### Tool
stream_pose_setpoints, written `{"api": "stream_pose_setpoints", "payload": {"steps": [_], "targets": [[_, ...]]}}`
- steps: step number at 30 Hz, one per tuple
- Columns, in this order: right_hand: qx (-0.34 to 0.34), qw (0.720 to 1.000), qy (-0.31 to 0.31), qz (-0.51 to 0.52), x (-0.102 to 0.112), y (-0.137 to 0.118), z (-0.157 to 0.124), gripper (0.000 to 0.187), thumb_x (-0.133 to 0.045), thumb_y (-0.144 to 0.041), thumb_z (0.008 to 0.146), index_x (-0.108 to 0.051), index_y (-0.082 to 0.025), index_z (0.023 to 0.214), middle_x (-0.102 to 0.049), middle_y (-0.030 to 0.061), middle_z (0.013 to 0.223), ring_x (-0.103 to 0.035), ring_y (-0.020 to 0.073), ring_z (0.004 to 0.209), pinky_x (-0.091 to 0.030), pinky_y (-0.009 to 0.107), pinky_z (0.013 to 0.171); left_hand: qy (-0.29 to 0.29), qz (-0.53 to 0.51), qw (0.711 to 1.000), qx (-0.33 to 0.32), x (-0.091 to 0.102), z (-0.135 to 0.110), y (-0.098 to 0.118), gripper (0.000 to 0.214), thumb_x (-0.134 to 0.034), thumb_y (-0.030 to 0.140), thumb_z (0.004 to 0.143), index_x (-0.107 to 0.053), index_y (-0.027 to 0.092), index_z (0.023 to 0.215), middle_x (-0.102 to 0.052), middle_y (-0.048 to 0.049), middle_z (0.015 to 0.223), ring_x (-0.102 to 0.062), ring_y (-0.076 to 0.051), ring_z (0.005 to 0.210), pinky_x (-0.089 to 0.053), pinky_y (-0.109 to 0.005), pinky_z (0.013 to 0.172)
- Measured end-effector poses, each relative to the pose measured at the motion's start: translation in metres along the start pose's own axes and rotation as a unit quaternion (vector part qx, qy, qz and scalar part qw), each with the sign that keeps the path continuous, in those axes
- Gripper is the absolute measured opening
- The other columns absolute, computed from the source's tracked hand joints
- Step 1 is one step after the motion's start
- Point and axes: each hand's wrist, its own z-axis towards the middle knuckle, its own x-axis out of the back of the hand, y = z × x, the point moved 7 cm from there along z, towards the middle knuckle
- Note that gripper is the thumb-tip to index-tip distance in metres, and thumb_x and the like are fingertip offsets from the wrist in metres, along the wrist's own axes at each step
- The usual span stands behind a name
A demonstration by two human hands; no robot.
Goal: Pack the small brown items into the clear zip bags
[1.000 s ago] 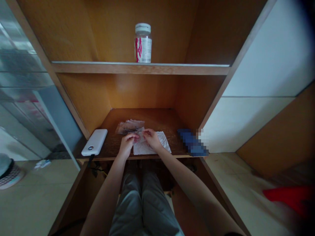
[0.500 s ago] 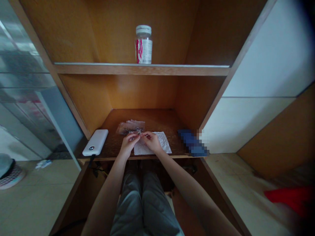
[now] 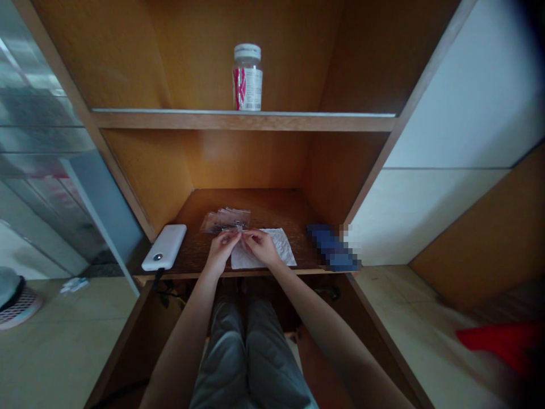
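My left hand and my right hand meet fingertip to fingertip over the front part of the brown shelf. Both are closed in a pinch. Whatever sits between the fingertips is too small to make out. Under the hands, mostly to the right, lies a crinkled white tissue. Several clear plastic zip bags are spread just behind my left hand, with small dark bits near their right end.
A white power bank with a dark cable lies at the shelf's left. At the right is a blurred-out blue object. A lidded bottle stands on the upper shelf. Below the front edge are my legs.
Almost nothing differs. The fingertips have shifted very slightly while staying together, and the whole view has moved a touch.
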Motion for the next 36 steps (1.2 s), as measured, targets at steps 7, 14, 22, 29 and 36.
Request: {"api": "stream_pose_setpoints", "payload": {"steps": [7, 14, 22, 29, 36], "targets": [[0.012, 1.000, -0.009, -0.016, -0.001, -0.005, -0.001, 0.018, -0.051, -0.028, 0.077, -0.066, -0.020, 0.084, -0.066, 0.0036, 0.078, -0.056, 0.0126, 0.063, -0.044, 0.023, 0.056, -0.011, 0.022, 1.000, -0.010, 0.001, 0.001, -0.001, 0.018, -0.067, 0.033, 0.062, -0.063, 0.015, 0.065, -0.062, -0.0037, 0.077, -0.056, -0.016, 0.075, -0.040, -0.025, 0.068], [0.022, 0.999, -0.014, -0.039, -0.003, -0.008, -0.001, 0.017, -0.055, -0.030, 0.075, -0.066, -0.021, 0.086, -0.066, 0.0033, 0.081, -0.056, 0.0120, 0.064, -0.043, 0.023, 0.058, -0.004, 0.013, 1.000, 0.009, 0.003, 0.002, -0.007, 0.015, -0.065, 0.029, 0.061, -0.065, 0.016, 0.068, -0.062, -0.0046, 0.080, -0.055, -0.017, 0.078, -0.040, -0.025, 0.067], [0.031, 0.995, 0.003, -0.099, -0.001, -0.006, -0.003, 0.013, -0.056, -0.030, 0.074, -0.064, -0.020, 0.077, -0.062, 0.0015, 0.072, -0.051, 0.0109, 0.058, -0.041, 0.022, 0.057, -0.009, 0.077, 0.997, -0.011, 0.005, 0.003, -0.006, 0.012, -0.064, 0.024, 0.061, -0.066, 0.017, 0.070, -0.063, -0.0043, 0.076, -0.056, -0.018, 0.075, -0.040, -0.027, 0.068], [0.027, 0.989, 0.006, -0.144, -0.001, -0.005, -0.004, 0.009, -0.054, -0.026, 0.072, -0.057, -0.019, 0.067, -0.057, 0.0000, 0.063, -0.050, 0.0114, 0.057, -0.038, 0.021, 0.055, -0.015, 0.130, 0.990, -0.048, 0.000, 0.002, -0.001, 0.005, -0.060, 0.020, 0.063, -0.064, 0.017, 0.065, -0.061, -0.0041, 0.078, -0.056, -0.018, 0.078, -0.041, -0.028, 0.072], [0.013, 0.985, 0.053, -0.165, 0.005, 0.001, -0.003, 0.003, -0.053, -0.021, 0.069, -0.054, -0.019, 0.067, -0.055, 0.0005, 0.063, -0.051, 0.0122, 0.058, -0.038, 0.022, 0.056, 0.016, 0.184, 0.981, -0.064, 0.003, 0.002, 0.003, 0.006, -0.056, 0.017, 0.062, -0.060, 0.017, 0.058, -0.059, -0.0026, 0.071, -0.054, -0.016, 0.070, -0.039, -0.027, 0.066]]}}
